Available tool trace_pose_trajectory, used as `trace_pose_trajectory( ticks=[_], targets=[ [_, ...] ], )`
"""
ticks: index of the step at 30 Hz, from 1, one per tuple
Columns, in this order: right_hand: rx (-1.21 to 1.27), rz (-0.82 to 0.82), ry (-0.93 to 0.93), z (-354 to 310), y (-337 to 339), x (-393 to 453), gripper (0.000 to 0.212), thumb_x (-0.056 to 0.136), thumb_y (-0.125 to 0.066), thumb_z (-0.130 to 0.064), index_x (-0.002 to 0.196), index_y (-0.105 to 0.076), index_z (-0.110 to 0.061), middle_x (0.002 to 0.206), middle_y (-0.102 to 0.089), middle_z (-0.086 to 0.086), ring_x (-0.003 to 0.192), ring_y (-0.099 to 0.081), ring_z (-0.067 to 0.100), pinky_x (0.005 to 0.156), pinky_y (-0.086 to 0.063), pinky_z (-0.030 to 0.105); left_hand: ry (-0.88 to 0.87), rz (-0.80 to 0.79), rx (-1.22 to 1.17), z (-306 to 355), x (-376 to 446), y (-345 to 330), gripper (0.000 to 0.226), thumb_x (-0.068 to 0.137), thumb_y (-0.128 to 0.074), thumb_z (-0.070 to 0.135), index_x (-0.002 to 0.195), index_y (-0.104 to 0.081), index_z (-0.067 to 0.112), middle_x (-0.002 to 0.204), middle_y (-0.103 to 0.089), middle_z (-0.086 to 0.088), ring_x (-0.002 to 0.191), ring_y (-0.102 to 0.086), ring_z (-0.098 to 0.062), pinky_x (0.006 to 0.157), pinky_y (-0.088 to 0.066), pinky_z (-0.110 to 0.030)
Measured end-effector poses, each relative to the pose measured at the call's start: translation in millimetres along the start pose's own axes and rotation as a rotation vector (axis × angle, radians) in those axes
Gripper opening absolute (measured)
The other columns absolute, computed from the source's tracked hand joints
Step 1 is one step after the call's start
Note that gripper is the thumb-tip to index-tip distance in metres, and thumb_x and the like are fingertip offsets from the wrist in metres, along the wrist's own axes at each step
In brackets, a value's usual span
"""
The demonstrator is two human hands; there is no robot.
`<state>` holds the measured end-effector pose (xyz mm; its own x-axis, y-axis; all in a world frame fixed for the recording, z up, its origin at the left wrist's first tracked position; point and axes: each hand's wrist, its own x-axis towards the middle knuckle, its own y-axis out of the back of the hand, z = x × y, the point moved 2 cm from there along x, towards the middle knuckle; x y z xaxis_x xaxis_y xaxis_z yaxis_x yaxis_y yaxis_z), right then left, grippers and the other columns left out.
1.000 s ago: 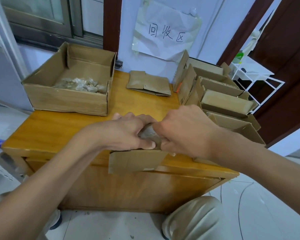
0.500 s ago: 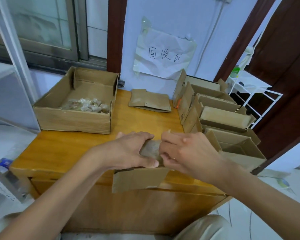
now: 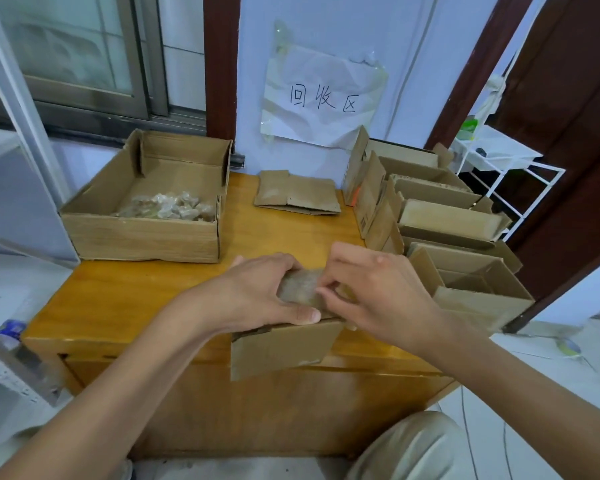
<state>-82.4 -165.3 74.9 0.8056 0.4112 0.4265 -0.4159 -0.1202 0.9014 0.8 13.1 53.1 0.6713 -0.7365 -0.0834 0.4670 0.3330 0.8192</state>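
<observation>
A small cardboard box (image 3: 284,348) lies at the front edge of the wooden table (image 3: 125,306), one flap hanging over the edge. My left hand (image 3: 260,292) grips its top, thumb along the near edge. My right hand (image 3: 371,292) pinches a strip of clear, shiny tape (image 3: 300,284) on the box's top between thumb and fingertips. Both hands hide most of the box's top.
A large open carton (image 3: 142,233) with crumpled tape wads (image 3: 167,209) stands back left. A flattened box (image 3: 297,197) lies at the back middle. Several open small boxes (image 3: 444,220) line the right side. A paper sign (image 3: 323,98) hangs on the wall. A white rack (image 3: 499,168) stands far right.
My right hand has opened from a fist over the box to a fingertip pinch at the tape. The camera has tilted upward; the left hand keeps its hold.
</observation>
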Motion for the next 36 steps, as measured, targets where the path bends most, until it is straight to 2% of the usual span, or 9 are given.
trace_pose_trajectory(
  ticks=[7, 13, 17, 21, 25, 27, 31, 33, 36],
  targets=[
    [0.538, 0.151, -0.489, 12, -4, -14, 0.015, 0.093, -0.072, -0.018, 0.078, -0.072, -0.022, 0.081, -0.059, -0.010, 0.072, -0.059, 0.014, 0.064, -0.049, 0.023, 0.006, 0.013, -0.045, 2, -1, -2, 0.059, 0.085, -0.066, 0.067, 0.130, -0.051, 0.032, 0.111, -0.054, 0.020, 0.089, -0.035, 0.010, 0.079, -0.025, -0.009],
    [0.538, 0.080, -0.472, 14, 6, -16, 0.010, 0.095, -0.068, -0.037, 0.090, -0.074, -0.031, 0.089, -0.062, -0.013, 0.080, -0.061, 0.015, 0.067, -0.048, 0.020, 0.012, 0.006, -0.037, 4, 1, -1, 0.061, 0.085, -0.065, 0.068, 0.131, -0.050, 0.031, 0.110, -0.053, 0.020, 0.089, -0.034, 0.012, 0.078, -0.022, -0.007],
    [0.180, -0.128, -0.300, 12, 3, -9, 0.039, 0.089, -0.055, -0.072, 0.110, -0.065, -0.041, 0.103, -0.049, -0.023, 0.083, -0.053, -0.004, 0.061, -0.043, 0.021, -0.013, 0.001, -0.008, 4, 1, -1, 0.064, 0.081, -0.063, 0.073, 0.129, -0.052, 0.031, 0.112, -0.056, 0.019, 0.091, -0.037, 0.014, 0.082, -0.023, -0.008],
    [0.058, -0.093, -0.212, 8, 7, -1, 0.026, 0.095, -0.056, -0.058, 0.092, -0.068, -0.035, 0.101, -0.049, -0.019, 0.081, -0.046, -0.005, 0.057, -0.054, 0.032, -0.033, 0.011, -0.026, 4, 1, -2, 0.064, 0.082, -0.064, 0.072, 0.131, -0.051, 0.032, 0.113, -0.053, 0.021, 0.089, -0.031, 0.026, 0.081, -0.023, -0.009],
    [0.342, -0.095, -0.409, 14, 5, -4, 0.018, 0.092, -0.063, -0.049, 0.084, -0.070, -0.034, 0.093, -0.058, -0.016, 0.084, -0.059, 0.008, 0.071, -0.055, 0.036, -0.045, 0.016, -0.052, 1, -1, -5, 0.062, 0.083, -0.066, 0.070, 0.133, -0.049, 0.036, 0.113, -0.048, 0.026, 0.089, -0.023, 0.035, 0.082, -0.023, -0.008],
    [0.532, -0.089, -0.536, 16, 2, -13, 0.012, 0.093, -0.069, -0.034, 0.082, -0.071, -0.032, 0.089, -0.064, -0.014, 0.084, -0.062, 0.010, 0.075, -0.052, 0.025, -0.039, 0.028, -0.065, -1, -4, -7, 0.061, 0.082, -0.065, 0.071, 0.131, -0.047, 0.039, 0.116, -0.048, 0.027, 0.092, -0.020, 0.036, 0.084, -0.023, -0.007],
    [0.865, -0.158, -0.717, 15, -2, -27, 0.012, 0.101, -0.063, -0.013, 0.092, -0.070, -0.011, 0.075, -0.066, -0.007, 0.060, -0.057, -0.003, 0.056, -0.044, 0.011, -0.079, 0.069, 0.015, 1, -8, -16, 0.065, 0.080, -0.042, 0.088, 0.128, -0.044, 0.044, 0.114, -0.049, 0.027, 0.108, -0.033, 0.019, 0.093, -0.027, -0.022],
    [0.908, -0.179, -0.748, 16, -3, -27, 0.017, 0.103, -0.062, -0.024, 0.094, -0.068, -0.010, 0.073, -0.065, -0.003, 0.058, -0.056, -0.002, 0.054, -0.045, 0.018, -0.092, 0.109, 0.097, 2, -7, -21, 0.069, 0.084, -0.014, 0.085, 0.135, -0.040, 0.045, 0.119, -0.046, 0.029, 0.110, -0.038, 0.007, 0.100, -0.026, -0.030],
    [0.863, -0.218, -0.721, 15, -1, -24, 0.025, 0.097, -0.067, -0.043, 0.096, -0.064, -0.018, 0.075, -0.067, -0.007, 0.063, -0.059, 0.004, 0.054, -0.051, 0.028, -0.084, 0.125, 0.073, 3, -5, -22, 0.064, 0.095, -0.024, 0.073, 0.153, -0.023, 0.048, 0.140, -0.037, 0.032, 0.125, -0.033, 0.007, 0.108, -0.020, -0.029]
  ],
)
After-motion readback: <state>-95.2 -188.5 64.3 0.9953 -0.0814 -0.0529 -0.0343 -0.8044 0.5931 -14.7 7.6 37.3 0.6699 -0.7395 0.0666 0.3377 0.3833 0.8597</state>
